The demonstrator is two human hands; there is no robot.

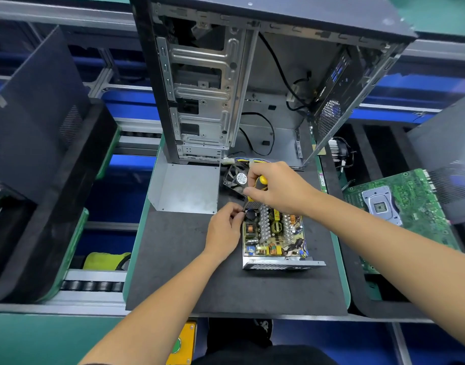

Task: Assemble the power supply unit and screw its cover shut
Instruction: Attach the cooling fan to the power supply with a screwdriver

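The open power supply unit [274, 234] lies on the black mat [189, 272], its circuit board and heat sinks exposed. Its bent grey metal cover [186, 188] rests apart, to the upper left. A black fan [235, 180] on coloured wires lies just behind the unit. My right hand [277, 188] grips a yellow-and-black screwdriver [260, 184], pointed down at the unit's far left corner. My left hand [223, 229] pinches something small at that same corner, beside the screwdriver tip; what it pinches is hidden by the fingers.
An open computer case [252, 83] stands upright behind the mat. A green motherboard [399, 206] lies to the right. Dark case panels [36, 114] lean on the left over a roller conveyor [92, 285]. A yellow-green object [105, 260] sits at lower left.
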